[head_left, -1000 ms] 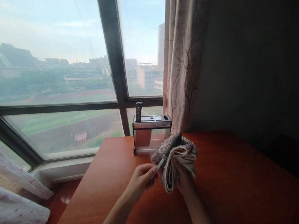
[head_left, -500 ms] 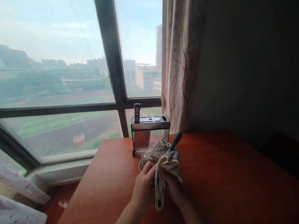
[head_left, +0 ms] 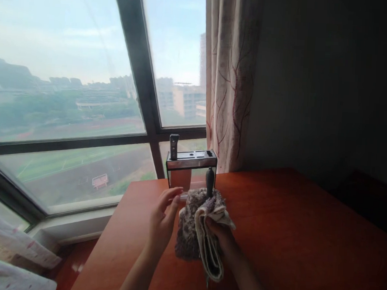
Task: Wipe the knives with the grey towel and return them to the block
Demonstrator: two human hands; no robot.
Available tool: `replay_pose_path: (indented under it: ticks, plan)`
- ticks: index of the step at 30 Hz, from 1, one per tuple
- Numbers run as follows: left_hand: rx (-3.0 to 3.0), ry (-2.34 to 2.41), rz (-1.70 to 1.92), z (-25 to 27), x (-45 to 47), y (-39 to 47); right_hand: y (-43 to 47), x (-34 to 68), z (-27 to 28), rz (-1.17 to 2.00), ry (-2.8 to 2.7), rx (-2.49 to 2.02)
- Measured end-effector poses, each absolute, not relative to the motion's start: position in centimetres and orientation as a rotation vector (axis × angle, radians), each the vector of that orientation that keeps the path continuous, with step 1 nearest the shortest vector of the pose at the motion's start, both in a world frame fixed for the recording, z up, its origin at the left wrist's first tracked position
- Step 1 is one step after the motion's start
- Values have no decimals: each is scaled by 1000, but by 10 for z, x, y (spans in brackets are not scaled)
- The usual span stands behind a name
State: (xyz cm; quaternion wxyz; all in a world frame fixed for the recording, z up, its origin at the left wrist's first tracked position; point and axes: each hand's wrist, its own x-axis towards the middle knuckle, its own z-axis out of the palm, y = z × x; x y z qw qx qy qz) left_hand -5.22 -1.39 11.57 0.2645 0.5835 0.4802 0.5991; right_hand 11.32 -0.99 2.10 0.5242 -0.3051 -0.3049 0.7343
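Observation:
My right hand point(head_left: 225, 239) grips a thick folded cloth point(head_left: 208, 246), pale on one side and fluffy grey-brown on the other. A tool with a dark ribbed handle point(head_left: 210, 183) stands up out of the folds. Its lower part is wrapped and hidden, and a thin tip shows beneath the cloth. Just left of the cloth, my left hand point(head_left: 163, 217) is raised with fingers apart and nothing visible in it. Fluffy cloth point(head_left: 188, 232) hangs between the two hands. Behind them stands a clear-sided knife block point(head_left: 192, 159) with one dark handle point(head_left: 173, 147) upright in its top.
The reddish-brown wooden table point(head_left: 274, 220) spreads beneath my hands, its left edge running toward me. Large windows point(head_left: 69, 89) rise beyond that edge. A patterned curtain point(head_left: 230, 86) hangs behind the knife block, and a white sill point(head_left: 77, 223) lies lower left.
My left hand has let go of the cloth and moved left, opening. The ribbed handle has swung from leaning right to nearly upright, and the cloth's lower end has shifted right.

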Motion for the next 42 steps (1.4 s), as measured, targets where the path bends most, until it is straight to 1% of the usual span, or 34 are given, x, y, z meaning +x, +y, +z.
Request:
replay_pose_path:
  ticks: [4,7,9,15,21,24,26,32,35,39,42]
  plan:
    - [1349,1033,1413,142,-42,0,-14,112,20,1799,-969,-690]
    - [1302,928,1224,149,-31,6,-14,114,20,1734,-1045,-725]
    - [1270,895,1183,148,-25,10,-13,116,21,1699,-1064,-770]
    - [1200,1024,1384,149,-28,22,-11,122,32,1635,-1207,-964]
    - [1200,1055,1649,164,-48,32,-17,120,49,1561,-1315,-868]
    - [1198,1002,1754,166,-59,38,-16,120,48,1601,-1304,-853]
    - [1184,968,1764,165,-61,41,-15,121,44,1649,-1273,-854]
    - [1188,898,1626,154,-47,41,-15,118,33,1869,-1050,-762]
    - [1246,885,1494,152,-35,36,-18,118,30,1983,-875,-707]
    - [1344,801,1193,152,-22,28,-14,120,24,1974,-704,-614]
    - [1341,719,1047,153,-15,23,-8,121,24,1912,-676,-557]
